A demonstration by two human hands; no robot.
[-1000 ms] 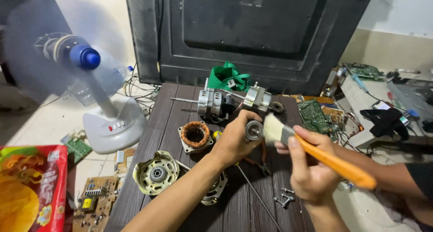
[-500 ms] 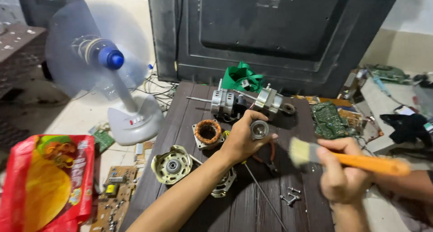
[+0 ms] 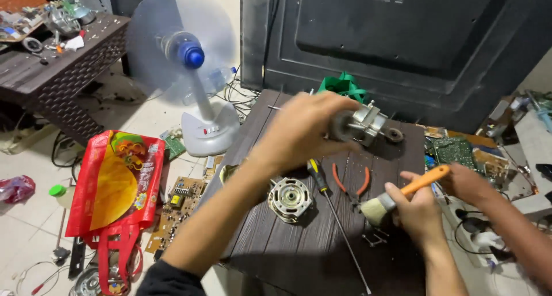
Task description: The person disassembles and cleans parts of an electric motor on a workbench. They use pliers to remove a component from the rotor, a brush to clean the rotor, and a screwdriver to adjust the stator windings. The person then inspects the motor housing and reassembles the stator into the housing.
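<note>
My left hand [image 3: 305, 126] is raised over the dark wooden table [image 3: 276, 256] and grips a small grey round part [image 3: 343, 126], held right against a silver motor body [image 3: 371, 120]. My right hand [image 3: 420, 212] holds a brush [image 3: 382, 207] with pale bristles and an orange handle, low over the table's right side. Another person's hand [image 3: 466, 184] touches the end of the brush handle. Between my hands lie a round metal motor cover [image 3: 289, 198], a yellow-and-black screwdriver [image 3: 316, 178] and orange-handled pliers [image 3: 351, 184].
A few loose screws [image 3: 374, 238] lie near the brush. A green circuit board [image 3: 457, 149] sits at the right, a green bag [image 3: 345, 86] behind the motor. A spinning fan [image 3: 192, 54], red bag [image 3: 115, 181] and floor circuit board [image 3: 178, 207] stand left. A black panel [image 3: 402, 37] rises behind.
My left hand lifted the grey round part up and away to the motor. My right hand with the brush dropped lower on the right. The view swung left.
</note>
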